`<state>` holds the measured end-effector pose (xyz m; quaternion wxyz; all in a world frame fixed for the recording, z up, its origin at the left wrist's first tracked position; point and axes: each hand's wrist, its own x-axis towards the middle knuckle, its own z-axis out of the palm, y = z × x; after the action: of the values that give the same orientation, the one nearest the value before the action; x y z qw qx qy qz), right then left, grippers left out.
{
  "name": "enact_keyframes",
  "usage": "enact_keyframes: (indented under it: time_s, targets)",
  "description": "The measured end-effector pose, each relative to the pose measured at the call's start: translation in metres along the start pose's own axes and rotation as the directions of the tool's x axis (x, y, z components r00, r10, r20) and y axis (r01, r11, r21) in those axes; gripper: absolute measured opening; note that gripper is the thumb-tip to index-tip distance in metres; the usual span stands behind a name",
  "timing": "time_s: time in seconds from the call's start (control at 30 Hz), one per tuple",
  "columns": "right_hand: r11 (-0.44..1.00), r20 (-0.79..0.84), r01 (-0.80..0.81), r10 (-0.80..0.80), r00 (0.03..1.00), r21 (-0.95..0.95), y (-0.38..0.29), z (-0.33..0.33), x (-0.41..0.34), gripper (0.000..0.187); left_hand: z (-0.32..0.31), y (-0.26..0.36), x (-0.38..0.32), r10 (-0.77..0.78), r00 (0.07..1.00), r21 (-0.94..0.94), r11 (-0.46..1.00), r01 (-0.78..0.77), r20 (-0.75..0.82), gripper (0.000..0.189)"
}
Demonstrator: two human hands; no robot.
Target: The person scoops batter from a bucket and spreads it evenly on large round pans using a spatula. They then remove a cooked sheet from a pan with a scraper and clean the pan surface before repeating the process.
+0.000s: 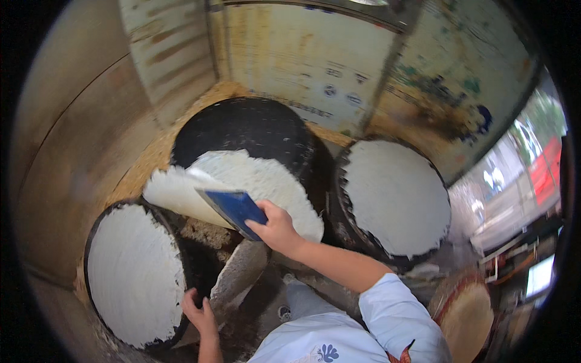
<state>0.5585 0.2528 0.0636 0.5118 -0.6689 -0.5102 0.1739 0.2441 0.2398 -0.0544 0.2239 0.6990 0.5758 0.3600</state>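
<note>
A flat scraper with a blue plate (236, 209) is gripped in my right hand (278, 228). Its edge lies against a thin white sheet of batter or dough (272, 181), folded over at its left part, on the round black griddle (240, 122) in the middle. My left hand (199, 311), empty with fingers apart, is beside the right edge of the left griddle (87, 254). A white layer (134, 277) with ragged edges covers that griddle. Another white layer (397, 197) covers the griddle on the right (447, 199).
Stained metal panels (308, 59) stand behind the griddles, with a brown wall (81, 136) at the left. Yellowish crumbs (136, 181) lie around the griddles. A grey slab-like piece (240, 274) stands below the middle griddle. A round pale object with a red rim (467, 317) is at lower right.
</note>
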Motion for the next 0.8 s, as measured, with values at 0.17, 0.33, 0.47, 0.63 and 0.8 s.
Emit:
enact_keyframes:
  time_s: [0.17, 0.33, 0.47, 0.63, 0.8]
  targets:
    - [0.927, -0.393, 0.008, 0.151, 0.907, 0.374, -0.019, -0.081, -0.008, 0.022, 0.039, -0.028, -0.059, -0.282, 0.903, -0.284, 0.881, 0.378, 0.325, 0.036]
    - [0.793, -0.578, 0.065, 0.383, 0.72, 0.606, -0.012, -0.207, -0.082, 0.015, 0.064, -0.027, -0.107, -0.24, 0.794, -0.241, 0.869, 0.432, 0.558, 0.025]
    - [0.782, -0.733, 0.17, 0.452, 0.509, 0.6, 0.001, -0.282, -0.16, 0.013, 0.072, -0.033, -0.113, -0.186, 0.625, -0.048, 0.94, 0.338, 0.758, 0.021]
    - [0.789, -0.802, 0.147, 0.582, 0.136, 0.597, -0.007, -0.399, -0.33, 0.021, 0.096, -0.01, -0.118, -0.03, 0.434, 0.145, 0.961, -0.234, 0.9, 0.024]
    - [0.804, -0.828, 0.387, 0.539, -0.156, 0.451, -0.021, -0.476, -0.536, 0.034, 0.168, 0.009, -0.133, 0.083, 0.227, 0.023, 0.903, -0.428, 0.97, 0.026]
